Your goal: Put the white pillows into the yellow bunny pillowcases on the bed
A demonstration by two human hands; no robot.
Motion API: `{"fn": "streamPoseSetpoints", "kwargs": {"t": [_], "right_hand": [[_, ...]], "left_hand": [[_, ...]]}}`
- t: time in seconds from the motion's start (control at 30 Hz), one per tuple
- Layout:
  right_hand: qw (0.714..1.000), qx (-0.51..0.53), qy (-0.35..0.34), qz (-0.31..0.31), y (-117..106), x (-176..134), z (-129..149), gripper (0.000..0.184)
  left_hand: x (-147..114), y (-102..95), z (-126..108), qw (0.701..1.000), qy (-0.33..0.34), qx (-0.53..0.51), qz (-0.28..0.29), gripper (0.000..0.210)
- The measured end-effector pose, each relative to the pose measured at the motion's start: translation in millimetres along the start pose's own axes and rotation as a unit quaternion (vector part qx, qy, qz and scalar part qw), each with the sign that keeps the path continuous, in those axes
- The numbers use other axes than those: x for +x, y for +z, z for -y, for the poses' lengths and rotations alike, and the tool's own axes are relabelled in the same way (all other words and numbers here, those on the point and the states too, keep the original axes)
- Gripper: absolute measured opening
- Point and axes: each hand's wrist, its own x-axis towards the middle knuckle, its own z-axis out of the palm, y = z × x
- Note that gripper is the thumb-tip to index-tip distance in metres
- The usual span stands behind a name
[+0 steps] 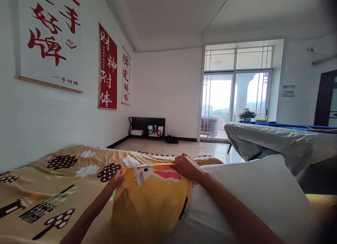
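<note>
Hands grip yellow fabric pillowcase with rabbit print (151, 198); my left hand (117, 179) pinches its left corner; my right hand (187, 167) clasps its top edge over white pillow (252, 191).

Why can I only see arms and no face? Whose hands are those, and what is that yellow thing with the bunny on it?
The picture comes from a camera worn on a person's head, so you see what that person sees: their own two arms reaching forward. The left hand and the right hand both grip the far edge of a yellow cloth pillowcase with a white rabbit print. A plump white pillow sticks out of it on the right. Everything lies on a bed covered by a tan blanket with brown mushroom shapes. On the white wall hang scrolls with red writing.
</note>
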Motion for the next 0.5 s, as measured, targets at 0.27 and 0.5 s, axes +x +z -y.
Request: {"fn": "streamPoseSetpoints", "kwargs": {"t": [0.27,0.5], "right_hand": [[0.996,-0.066,-0.043,-0.032,-11.8,-23.6,-3.7,0.032],[0.994,-0.08,-0.026,-0.063,-44.5,-44.2,-29.9,0.03]], "left_hand": [[-23.1,28.3,-17.3,0.998,0.015,-0.039,0.046,0.062],[-18.4,49.0,-52.3,0.995,0.025,0.026,-0.094,0.074]]}}
